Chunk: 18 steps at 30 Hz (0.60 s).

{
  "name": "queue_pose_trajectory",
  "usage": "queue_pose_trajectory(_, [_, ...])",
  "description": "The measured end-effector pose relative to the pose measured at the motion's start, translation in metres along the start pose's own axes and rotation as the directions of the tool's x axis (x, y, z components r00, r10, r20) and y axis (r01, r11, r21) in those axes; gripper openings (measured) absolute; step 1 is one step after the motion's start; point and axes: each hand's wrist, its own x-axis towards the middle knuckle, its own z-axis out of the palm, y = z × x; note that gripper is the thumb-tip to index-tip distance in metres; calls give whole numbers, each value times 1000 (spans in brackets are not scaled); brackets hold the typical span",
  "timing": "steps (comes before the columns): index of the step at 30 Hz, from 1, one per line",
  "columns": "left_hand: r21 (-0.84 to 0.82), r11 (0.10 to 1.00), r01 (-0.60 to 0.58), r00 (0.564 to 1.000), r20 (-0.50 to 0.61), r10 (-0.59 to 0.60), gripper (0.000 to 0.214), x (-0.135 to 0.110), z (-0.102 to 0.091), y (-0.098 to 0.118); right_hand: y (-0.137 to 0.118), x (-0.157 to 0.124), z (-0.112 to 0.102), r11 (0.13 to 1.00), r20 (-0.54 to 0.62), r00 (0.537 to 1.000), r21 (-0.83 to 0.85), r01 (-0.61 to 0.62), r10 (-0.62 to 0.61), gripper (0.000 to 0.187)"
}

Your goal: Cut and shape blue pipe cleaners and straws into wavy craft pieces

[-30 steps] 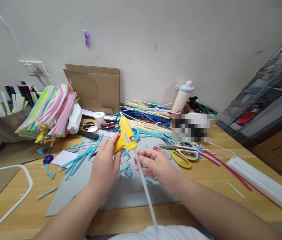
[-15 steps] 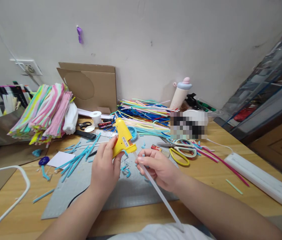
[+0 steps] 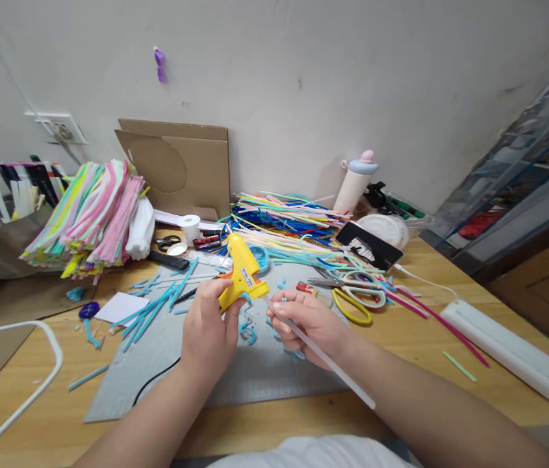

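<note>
My left hand (image 3: pixel 208 328) is wrapped round the handle of a yellow glue gun (image 3: pixel 243 272), held above a grey mat (image 3: pixel 249 364) with its nozzle pointing away from me. My right hand (image 3: pixel 306 322) pinches a long translucent glue stick (image 3: pixel 325 356) whose far end sits at the back of the gun; its free end slants down to the right over my forearm. Small curled blue straw pieces (image 3: pixel 249 330) lie on the mat between my hands.
Loose blue straws (image 3: pixel 157 302) lie left of the mat. Scissors with yellow and white handles (image 3: pixel 352 299), a phone (image 3: pixel 369 246), a bottle (image 3: pixel 356 184), a heap of coloured straws (image 3: pixel 288 224), cardboard (image 3: pixel 177 169), stacked coloured strips (image 3: pixel 93 218) and a white power strip (image 3: pixel 512 354) crowd the wooden table.
The glue stick's free end has swung up and to the right, from near my lap to across my right forearm. Both hands have kept their grips in nearly the same place.
</note>
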Motion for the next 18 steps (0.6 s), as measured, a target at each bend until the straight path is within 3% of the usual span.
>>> queue_pose_trajectory(6, [32, 999, -18, 1000, 14, 17, 33, -1, 3, 0, 5, 1, 0, 993, -67, 993, -70, 95, -100, 23])
queue_pose_trajectory(10, [55, 997, -45, 999, 9, 45, 34, -2, 5, -1, 7, 0, 1, 934, -171, 955, -307, 181, -241, 23])
queue_pose_trajectory(13, [59, 997, -49, 999, -10, 50, 37, -2, 7, 0, 6, 0, 1, 836, -164, 911, -484, 259, -377, 23])
queue_pose_trajectory(15, [65, 998, -21, 1000, -19, 23, 40, 2, 9, 1, 6, 2, 1, 829, -148, 910, -487, 274, -387, 24])
queue_pose_trajectory(18, [56, 996, 76, 996, 39, -78, 40, 17, 10, -3, 6, 7, -2, 918, -121, 949, -314, 242, -292, 25])
